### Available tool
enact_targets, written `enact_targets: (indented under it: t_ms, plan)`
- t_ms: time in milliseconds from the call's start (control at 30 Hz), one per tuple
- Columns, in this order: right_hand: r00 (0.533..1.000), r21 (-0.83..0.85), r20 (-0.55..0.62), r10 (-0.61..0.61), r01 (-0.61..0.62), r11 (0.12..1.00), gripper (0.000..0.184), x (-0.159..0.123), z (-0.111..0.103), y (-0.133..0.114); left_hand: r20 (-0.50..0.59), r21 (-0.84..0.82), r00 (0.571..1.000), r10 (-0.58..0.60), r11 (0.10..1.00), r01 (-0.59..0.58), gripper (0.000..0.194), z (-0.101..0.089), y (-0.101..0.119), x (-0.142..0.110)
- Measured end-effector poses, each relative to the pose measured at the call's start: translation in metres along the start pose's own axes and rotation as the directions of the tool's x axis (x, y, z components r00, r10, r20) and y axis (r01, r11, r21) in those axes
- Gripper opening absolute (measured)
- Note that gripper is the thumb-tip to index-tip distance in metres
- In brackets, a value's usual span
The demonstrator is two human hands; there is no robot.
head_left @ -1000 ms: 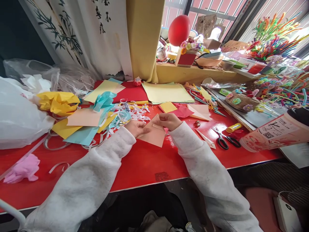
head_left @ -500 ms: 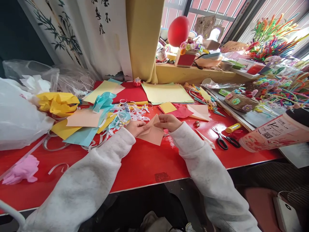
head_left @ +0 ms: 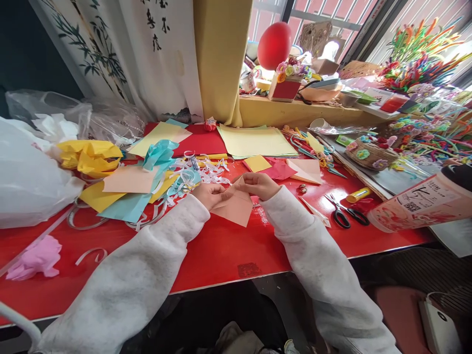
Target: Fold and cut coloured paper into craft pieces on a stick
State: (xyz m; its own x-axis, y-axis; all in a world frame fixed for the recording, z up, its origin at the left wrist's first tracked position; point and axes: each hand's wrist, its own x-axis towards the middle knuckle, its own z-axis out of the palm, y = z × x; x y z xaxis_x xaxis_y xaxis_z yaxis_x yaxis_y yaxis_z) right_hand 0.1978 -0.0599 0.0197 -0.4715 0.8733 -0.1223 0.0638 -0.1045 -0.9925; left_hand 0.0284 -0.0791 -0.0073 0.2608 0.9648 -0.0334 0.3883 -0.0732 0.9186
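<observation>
Between my hands, just above the red table, is a sheet of peach paper [head_left: 236, 209] with crease lines and one lower corner pointing toward me. My left hand [head_left: 211, 195] pinches its left edge between thumb and fingers. On the upper right part, my right hand [head_left: 260, 186] grips the paper, fingers bent over it near the top point. Just beyond the hands lie a small yellow paper square [head_left: 257, 163] and red paper [head_left: 278, 169]. White paper shreds [head_left: 206, 172] lie close to my left hand.
Black-handled scissors [head_left: 346, 212], a yellow glue stick [head_left: 358, 195] and a tilted pink cup [head_left: 409, 204] stand to the right. At the left are crumpled yellow paper [head_left: 90, 158], a white plastic bag [head_left: 31, 177] and crumpled pink paper [head_left: 35, 258]. Pale yellow sheets [head_left: 256, 141] lie at the back.
The peach paper's top point has come down, with my right fingers bent further over it. My left hand keeps its pinch. The whole view has shifted slightly.
</observation>
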Motion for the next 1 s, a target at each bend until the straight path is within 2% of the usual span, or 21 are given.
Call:
enact_targets:
  t_ms: [133,267,400,500,567,733,833,1000]
  plan:
    - [0.99,-0.097,-0.12,-0.073,0.061,0.993,0.03,0.0,0.002,0.0,0.032,-0.06,0.999,-0.022,0.998,0.024,0.036,0.001,0.0,-0.001]
    - [0.962,-0.211,-0.197,-0.188,0.146,0.967,0.033,0.001,-0.001,0.003,0.126,-0.201,0.989,-0.08,0.974,0.104,0.039,0.001,0.001,-0.001]
    - [0.93,-0.349,-0.261,-0.26,0.16,0.923,0.032,0.003,-0.005,0.008,0.128,-0.236,0.986,-0.109,0.962,0.137,0.038,0.0,0.002,-0.001]
    - [0.925,-0.399,-0.24,-0.294,0.182,0.899,0.031,0.004,-0.007,0.009,0.198,-0.213,0.972,-0.124,0.963,0.166,0.034,-0.004,0.004,-0.002]
    - [0.942,-0.423,-0.17,-0.288,0.194,0.885,0.03,0.004,-0.006,0.008,0.248,-0.153,0.962,-0.113,0.976,0.155,0.03,-0.009,0.008,-0.002]
    - [0.975,-0.438,0.047,-0.217,0.215,0.873,0.029,0.004,-0.001,0.007,0.148,-0.189,0.989,-0.025,0.98,0.054,0.025,-0.015,0.019,-0.004]
    - [0.98,-0.407,0.046,-0.193,0.195,0.892,0.028,0.004,0.003,0.007,0.151,-0.203,0.988,-0.023,0.978,0.054,0.028,-0.011,0.018,-0.003]
    - [0.988,-0.268,-0.043,-0.147,0.131,0.955,0.027,0.003,0.007,0.006,0.194,-0.243,0.981,0.015,0.969,0.033,0.041,-0.005,0.012,-0.002]
